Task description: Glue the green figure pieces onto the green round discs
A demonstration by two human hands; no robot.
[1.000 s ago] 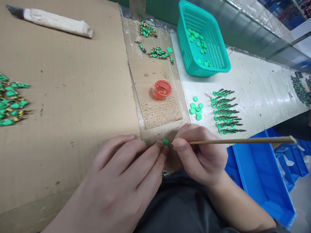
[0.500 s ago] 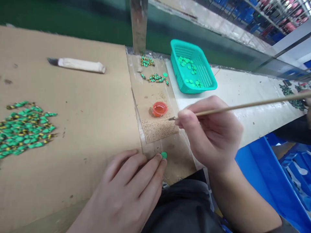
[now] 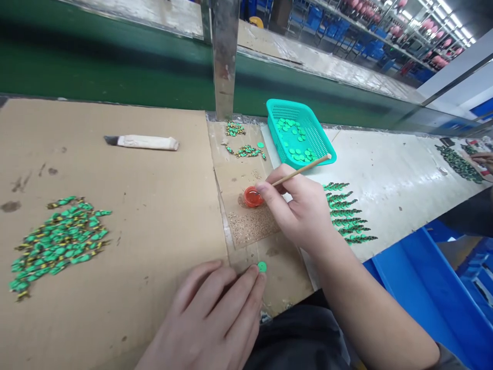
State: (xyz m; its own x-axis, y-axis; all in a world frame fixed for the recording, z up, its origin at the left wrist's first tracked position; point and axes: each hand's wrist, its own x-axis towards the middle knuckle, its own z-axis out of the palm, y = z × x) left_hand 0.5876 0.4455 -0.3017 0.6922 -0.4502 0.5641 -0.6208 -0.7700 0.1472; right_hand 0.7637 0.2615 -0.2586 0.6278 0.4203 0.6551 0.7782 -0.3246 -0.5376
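Note:
My right hand (image 3: 298, 208) pinches a thin wooden stick (image 3: 302, 169), its lower end at a small red cup (image 3: 252, 197) of liquid. The far end of the stick points up and right, in front of the basket's near rim. My left hand (image 3: 219, 308) lies palm down near the board's front edge, fingers close together, fingertips touching a small green disc (image 3: 262, 266). Whether those fingers grip the disc or only press it down, I cannot tell. Speckled brown residue covers the sheet below the cup.
A turquoise basket (image 3: 331, 154) holds green discs. Green-and-yellow pieces form a pile (image 3: 57, 241) at left, with small groups behind the cup. A white-handled knife (image 3: 146, 143) lies at the back left. Rows of green pieces (image 3: 348, 213) lie at right. Another person's hand (image 3: 483, 158) is at far right.
My right hand has moved left and back, bringing the stick's tip to the red cup and uncovering the rows of green pieces. The view has tilted up. My left hand remains at the disc.

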